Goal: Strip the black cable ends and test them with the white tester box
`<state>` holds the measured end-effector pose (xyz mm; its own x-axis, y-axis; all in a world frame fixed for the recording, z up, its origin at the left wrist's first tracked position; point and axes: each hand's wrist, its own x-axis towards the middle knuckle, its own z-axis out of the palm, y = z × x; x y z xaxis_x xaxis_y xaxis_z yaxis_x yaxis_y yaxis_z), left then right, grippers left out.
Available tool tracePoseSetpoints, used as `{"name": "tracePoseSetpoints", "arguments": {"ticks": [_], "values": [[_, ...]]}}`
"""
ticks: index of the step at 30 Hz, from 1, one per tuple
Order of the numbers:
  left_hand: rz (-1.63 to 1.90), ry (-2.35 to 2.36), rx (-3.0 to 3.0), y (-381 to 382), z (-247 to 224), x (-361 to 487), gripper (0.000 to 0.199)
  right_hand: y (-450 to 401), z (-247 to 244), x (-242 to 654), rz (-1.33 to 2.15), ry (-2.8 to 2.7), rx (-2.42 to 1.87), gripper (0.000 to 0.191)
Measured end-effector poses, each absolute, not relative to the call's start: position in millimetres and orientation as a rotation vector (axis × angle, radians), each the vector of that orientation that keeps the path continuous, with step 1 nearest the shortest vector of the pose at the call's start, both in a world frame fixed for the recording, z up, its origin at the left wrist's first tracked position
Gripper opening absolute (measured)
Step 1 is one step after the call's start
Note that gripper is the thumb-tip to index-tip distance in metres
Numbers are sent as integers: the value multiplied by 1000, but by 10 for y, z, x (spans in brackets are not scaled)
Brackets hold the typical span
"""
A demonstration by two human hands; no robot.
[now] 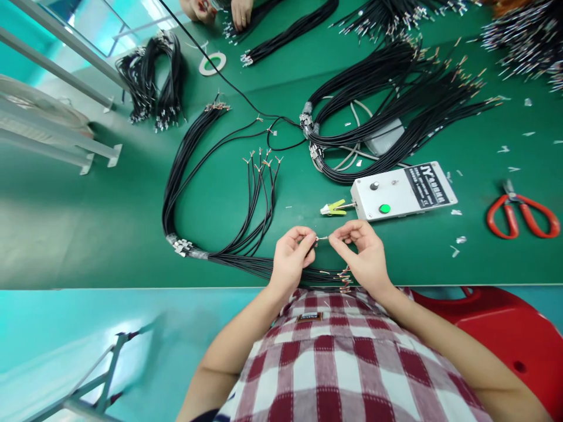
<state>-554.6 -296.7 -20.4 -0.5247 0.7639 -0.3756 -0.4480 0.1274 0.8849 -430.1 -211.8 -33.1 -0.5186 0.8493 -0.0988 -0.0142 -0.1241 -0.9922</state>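
Near the front edge of the green table, my left hand (292, 258) pinches the end of a black cable. Facing it, my right hand (363, 253) has thumb and forefinger closed on the thin bare wire (322, 238) that spans the small gap between the hands. Below them runs a black cable bundle (246, 263) with stripped copper and coloured ends. Just behind my right hand lies a white control box (404, 191) with a green button, a knob and a yellow clip (335, 208) on its left side.
Red-handled cutters (521, 214) lie at the right. Looped cable bundles (365, 111) fill the back, beside a roll of tape (212, 63). Another person's hand (241, 13) rests on cables at the far side. A red stool (497, 328) stands below the table edge.
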Motion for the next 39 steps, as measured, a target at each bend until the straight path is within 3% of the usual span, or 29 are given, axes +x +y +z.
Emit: {"name": "tracePoseSetpoints", "arguments": {"ticks": [14,17,21,26,30,34,39], "values": [[1457,1373,558,-2998,-182,-5525,30,-2131,-371,-4391,1983,-1326,-910,38],[1553,1404,570,-2986,-226,-5500,20,-2134,-379,-4381,2028,-1264,-923,41],[1641,1465,446,-2978,-315,-5457,26,-2140,-382,-4387,1974,-1330,-954,38],[1617,1588,471,-2961,-317,-5416,33,-2112,-395,-4297,1653,-1642,-920,21],[1576,1556,440,-2902,-290,-5475,39,-2025,-375,-4145,1162,-2033,-868,3],[1554,1499,437,-2858,-299,-5563,40,-1952,-300,-4139,691,-2362,-598,13],[1531,1484,449,-2824,-328,-5590,42,-1897,-209,-4250,494,-2546,-417,19]]}}
